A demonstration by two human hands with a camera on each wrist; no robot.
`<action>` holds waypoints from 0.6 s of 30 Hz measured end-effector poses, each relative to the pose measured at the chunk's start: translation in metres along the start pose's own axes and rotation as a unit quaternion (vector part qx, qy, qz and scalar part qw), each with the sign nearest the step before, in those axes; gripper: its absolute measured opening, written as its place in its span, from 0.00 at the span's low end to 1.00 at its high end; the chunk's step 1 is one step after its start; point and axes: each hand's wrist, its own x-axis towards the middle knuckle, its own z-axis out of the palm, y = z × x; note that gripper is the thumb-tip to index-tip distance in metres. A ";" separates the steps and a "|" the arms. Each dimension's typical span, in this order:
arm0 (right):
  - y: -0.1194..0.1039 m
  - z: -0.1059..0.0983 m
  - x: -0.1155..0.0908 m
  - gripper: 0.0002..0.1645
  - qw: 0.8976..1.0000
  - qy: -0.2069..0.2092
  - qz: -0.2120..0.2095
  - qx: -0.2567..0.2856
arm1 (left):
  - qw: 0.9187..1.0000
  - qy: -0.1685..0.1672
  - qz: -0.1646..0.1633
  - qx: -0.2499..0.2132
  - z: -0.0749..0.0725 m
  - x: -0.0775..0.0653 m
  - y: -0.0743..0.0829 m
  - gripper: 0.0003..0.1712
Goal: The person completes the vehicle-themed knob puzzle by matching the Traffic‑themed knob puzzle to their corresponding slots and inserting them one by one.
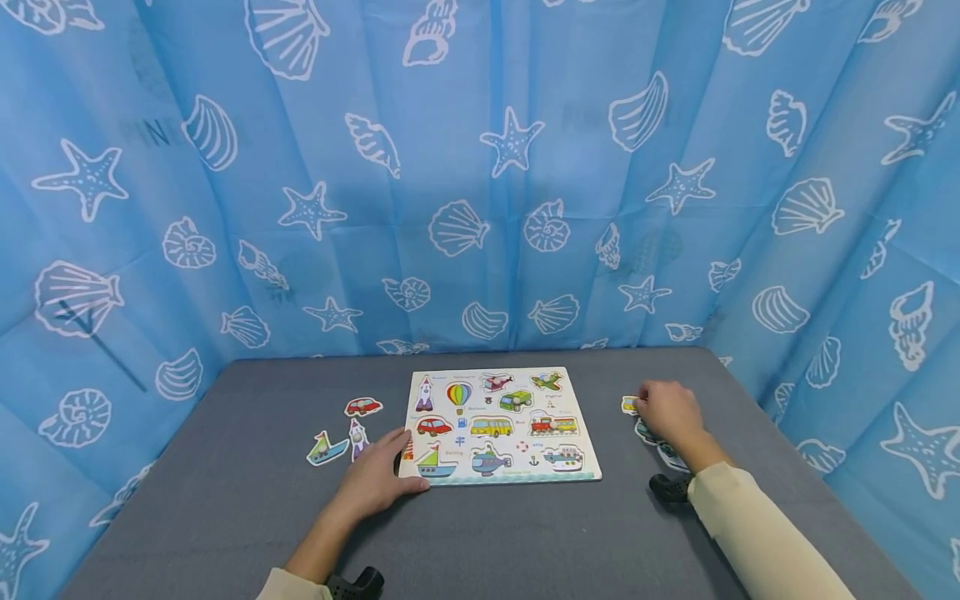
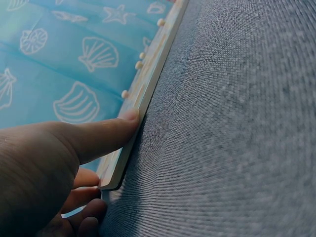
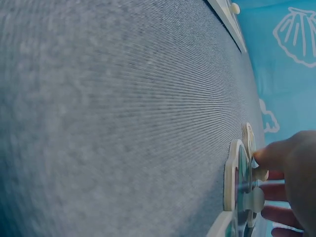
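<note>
A wooden knob puzzle board (image 1: 517, 478) with several printed vehicles lies flat on the table. My left hand (image 1: 375, 479) holds its near-left corner, the thumb pressing the front edge and the fingers along the left side. At the right, my right hand (image 1: 675, 415) reaches down over a small cluster of loose pieces. In the right wrist view its thumb and forefinger pinch the far puzzle piece (image 3: 248, 136) by its knob. A nearer piece (image 3: 230, 182) with a pale knob lies beside the fingers. The pinched piece's picture is mostly hidden.
Left of the board lie a red car piece (image 1: 363, 407), a sailboat piece (image 1: 327, 450) and a rocket piece (image 1: 357, 435). A blue shell-print curtain (image 1: 480, 183) hangs behind the grey table (image 1: 517, 542). Two more pieces (image 1: 670, 457) lie partly under my right wrist.
</note>
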 end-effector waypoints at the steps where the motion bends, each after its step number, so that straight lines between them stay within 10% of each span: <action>1: 0.000 0.000 0.000 0.08 1.000 0.001 0.008 -0.002 | 1.000 0.000 0.001 0.000 0.000 0.000 0.000 0.51; 18: -0.011 0.004 0.003 0.12 0.999 0.008 0.033 0.032 | 1.000 0.000 0.002 0.001 -0.001 -0.001 0.000 0.51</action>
